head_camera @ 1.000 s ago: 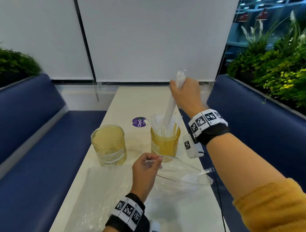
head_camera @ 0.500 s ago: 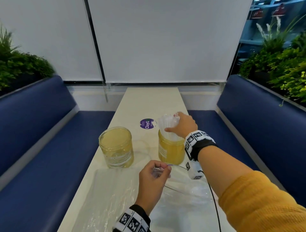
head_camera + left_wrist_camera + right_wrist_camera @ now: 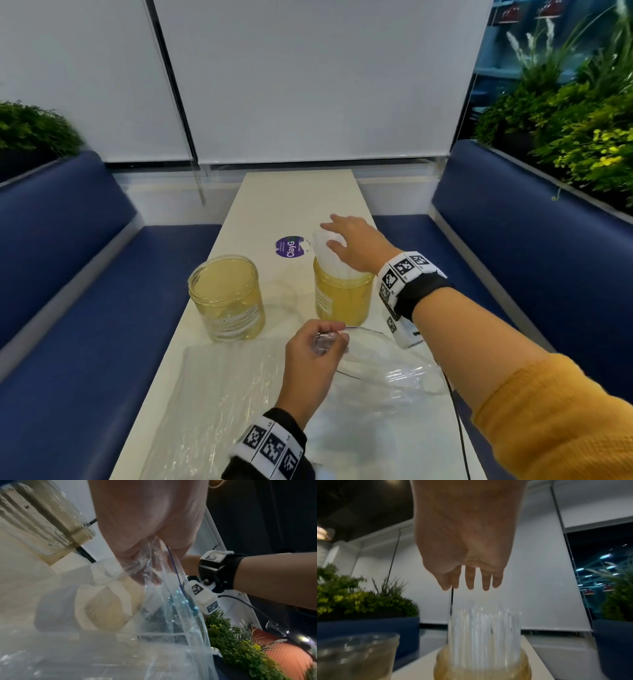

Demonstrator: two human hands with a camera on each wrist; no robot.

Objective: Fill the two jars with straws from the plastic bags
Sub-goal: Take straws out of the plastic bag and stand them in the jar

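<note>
Straws [image 3: 330, 255] stand packed in right jar [image 3: 342, 301]; right hand [image 3: 356, 245] spread above, holding nothing, could knock them. Left hand [image 3: 313, 356] pinches bag [image 3: 383, 373]; tugging may topple left jar [image 3: 227, 298].

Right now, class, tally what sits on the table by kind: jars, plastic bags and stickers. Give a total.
Jars: 2, one empty, one holding straws
Plastic bags: 2, one flat, one held
Stickers: 1
Total: 5
</note>
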